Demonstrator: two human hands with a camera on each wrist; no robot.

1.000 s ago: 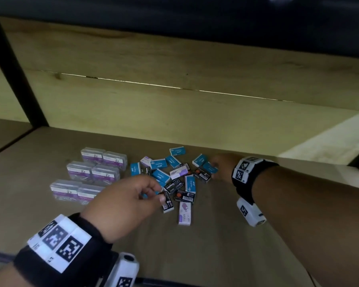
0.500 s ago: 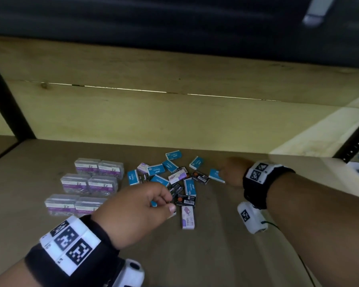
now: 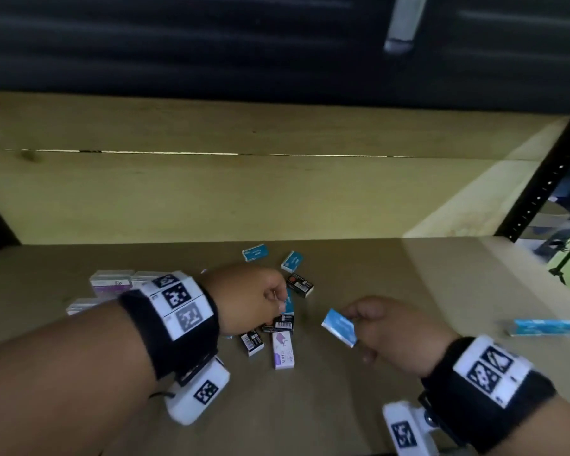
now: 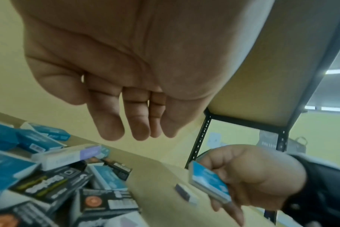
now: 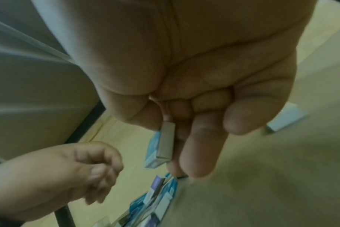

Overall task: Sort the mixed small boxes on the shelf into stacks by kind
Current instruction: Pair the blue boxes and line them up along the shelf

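A jumble of small boxes lies mid-shelf: blue ones (image 3: 254, 252), black ones with an orange dot (image 3: 299, 284) and a white-and-purple one (image 3: 282, 350). My left hand (image 3: 278, 301) hovers over the pile's left side. In the left wrist view its fingers (image 4: 138, 132) hang loose and hold nothing. To the right of the pile and a little above the shelf, my right hand (image 3: 359, 327) pinches a blue box (image 3: 339, 327) between thumb and fingers. The same blue box (image 5: 166, 142) shows edge-on in the right wrist view. Part of the pile is hidden under my left hand.
Clear boxes with purple labels (image 3: 111, 284) stand in rows at the left, partly behind my left forearm. Another blue box (image 3: 544, 326) lies alone far right on the shelf board (image 3: 408, 278). A black upright post (image 3: 540, 179) marks the right end, and a wooden back wall closes the rear.
My right hand has drawn a blue box from the pile's far right edge toward the front right. My left hand has moved farther in over the pile.
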